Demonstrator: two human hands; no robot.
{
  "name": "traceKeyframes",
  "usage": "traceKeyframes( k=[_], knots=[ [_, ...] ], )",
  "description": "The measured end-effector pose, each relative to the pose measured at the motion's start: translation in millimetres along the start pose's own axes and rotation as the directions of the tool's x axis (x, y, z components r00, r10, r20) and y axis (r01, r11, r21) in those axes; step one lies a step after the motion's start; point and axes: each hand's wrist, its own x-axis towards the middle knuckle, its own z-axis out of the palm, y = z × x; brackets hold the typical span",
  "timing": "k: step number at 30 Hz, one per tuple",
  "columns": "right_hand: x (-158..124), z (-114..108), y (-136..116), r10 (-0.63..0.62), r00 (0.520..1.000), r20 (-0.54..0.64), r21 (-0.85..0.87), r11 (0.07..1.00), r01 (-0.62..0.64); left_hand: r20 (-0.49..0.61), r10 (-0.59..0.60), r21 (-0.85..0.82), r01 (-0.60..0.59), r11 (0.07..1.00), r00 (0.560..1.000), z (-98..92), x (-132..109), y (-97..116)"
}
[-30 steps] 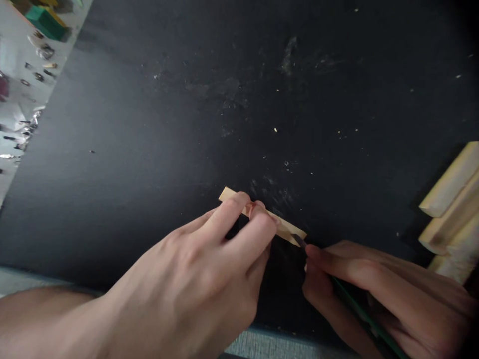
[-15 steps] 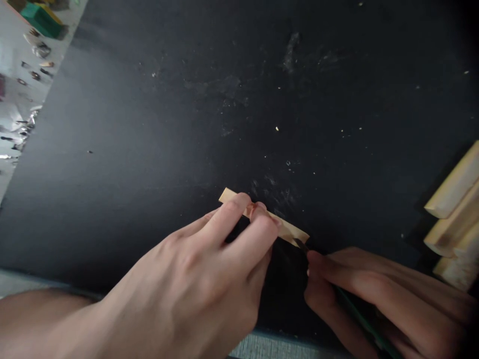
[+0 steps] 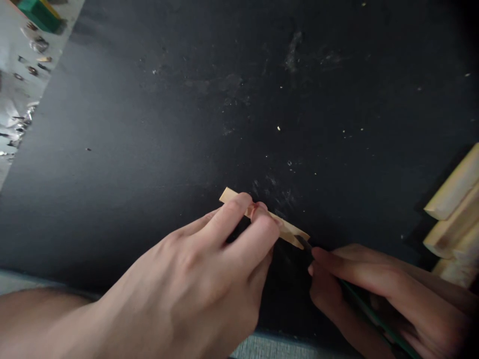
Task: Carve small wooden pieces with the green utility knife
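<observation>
A narrow, flat strip of pale wood lies slantwise on the black work surface. My left hand presses it down, fingertips bent over its middle; its far left end sticks out beyond them. In my right hand is a craft knife with a green handle, held like a pen. The dark blade touches the strip near its right end, where a split or cut shows between two narrow points. Part of the handle is covered by the fingers.
Several pale wooden blocks lie together at the right edge. Small chips and dusty smudges dot the black board. Past its left edge, a green and yellow block and small scattered bits rest on a light surface.
The knife and my right hand have shifted slightly right, toward the strip's end. A gap has opened in that end. My left hand stays in place on the strip.
</observation>
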Motion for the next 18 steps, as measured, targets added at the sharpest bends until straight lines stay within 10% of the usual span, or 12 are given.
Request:
traceKeyframes(
  k=[18],
  knots=[
    [8, 1, -13, 0.001, 0.999, -0.034, 0.012, 1.0, -0.001, 0.034, 0.004, -0.04, -0.002, 0.999, 0.999, -1.9, 0, -1]
  ],
)
